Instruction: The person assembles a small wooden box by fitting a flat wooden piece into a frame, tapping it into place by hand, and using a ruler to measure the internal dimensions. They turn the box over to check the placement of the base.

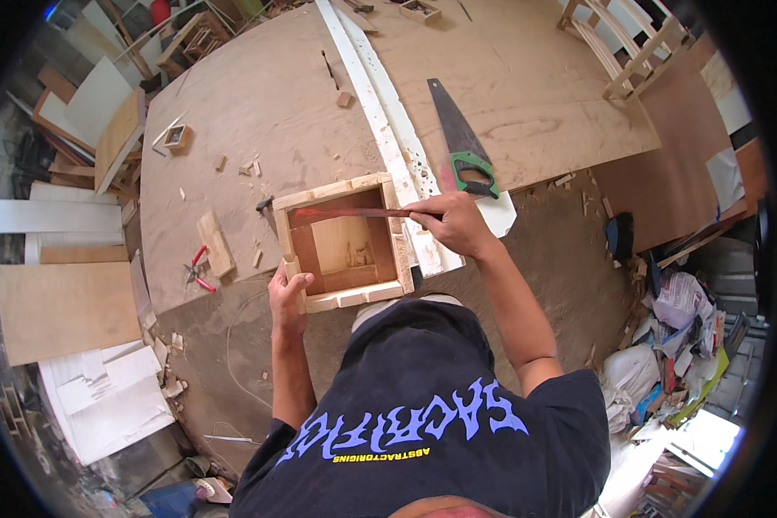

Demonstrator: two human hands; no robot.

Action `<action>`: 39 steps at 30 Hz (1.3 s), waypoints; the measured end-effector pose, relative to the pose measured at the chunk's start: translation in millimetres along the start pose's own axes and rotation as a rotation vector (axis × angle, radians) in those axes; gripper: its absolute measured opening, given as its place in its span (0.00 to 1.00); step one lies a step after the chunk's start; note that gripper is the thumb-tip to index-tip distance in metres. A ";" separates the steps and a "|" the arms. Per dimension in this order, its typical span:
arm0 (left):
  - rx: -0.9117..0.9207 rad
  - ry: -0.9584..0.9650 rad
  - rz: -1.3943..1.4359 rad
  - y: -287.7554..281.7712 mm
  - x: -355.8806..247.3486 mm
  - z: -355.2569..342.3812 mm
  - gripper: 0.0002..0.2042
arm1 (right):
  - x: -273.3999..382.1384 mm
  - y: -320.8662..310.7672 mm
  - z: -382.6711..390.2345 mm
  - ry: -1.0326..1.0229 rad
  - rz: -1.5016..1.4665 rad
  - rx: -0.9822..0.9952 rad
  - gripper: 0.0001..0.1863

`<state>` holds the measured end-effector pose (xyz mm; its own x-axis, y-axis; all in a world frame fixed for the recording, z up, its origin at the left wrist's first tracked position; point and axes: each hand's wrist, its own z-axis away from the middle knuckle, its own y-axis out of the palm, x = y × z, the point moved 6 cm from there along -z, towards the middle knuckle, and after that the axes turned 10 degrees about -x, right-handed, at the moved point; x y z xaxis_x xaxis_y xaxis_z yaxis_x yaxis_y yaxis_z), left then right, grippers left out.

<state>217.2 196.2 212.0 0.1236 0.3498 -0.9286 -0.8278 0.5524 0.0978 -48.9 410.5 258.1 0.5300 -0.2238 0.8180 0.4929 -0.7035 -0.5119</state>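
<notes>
A square open wooden box (344, 243) rests at the near edge of a large plywood sheet (268, 112). My left hand (287, 299) grips the box's near left corner. In my right hand (453, 223) is a hammer with a red handle (345, 212). The handle lies across the top of the box. Its dark head (265, 205) sits just past the box's far left corner.
A hand saw with a green handle (462, 142) and a long white board (380, 112) lie to the right of the box. Red-handled pliers (197, 269) and a small wood block (215, 244) lie to its left. Boards, panels, a wooden frame and scraps surround the sheet.
</notes>
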 end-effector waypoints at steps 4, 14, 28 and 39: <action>-0.035 0.034 0.145 -8.6 9.3 34.5 0.33 | -15.8 -19.9 32.3 0.146 0.005 -0.106 0.10; -0.296 0.326 0.005 3.6 37.3 161.5 0.39 | 21.3 -17.2 130.8 0.447 -0.468 -0.068 0.12; -0.473 0.384 -0.018 23.1 67.8 230.2 0.42 | 101.7 28.6 171.8 -0.118 0.011 -0.197 0.23; -0.387 0.419 0.053 18.6 75.4 232.1 0.42 | 78.5 42.5 170.3 0.446 -0.847 0.064 0.23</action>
<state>338.2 408.4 226.9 -0.0855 -0.0042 -0.9963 -0.9769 0.1971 0.0830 131.2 477.9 255.9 -0.3245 0.0972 0.9409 0.6355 -0.7143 0.2930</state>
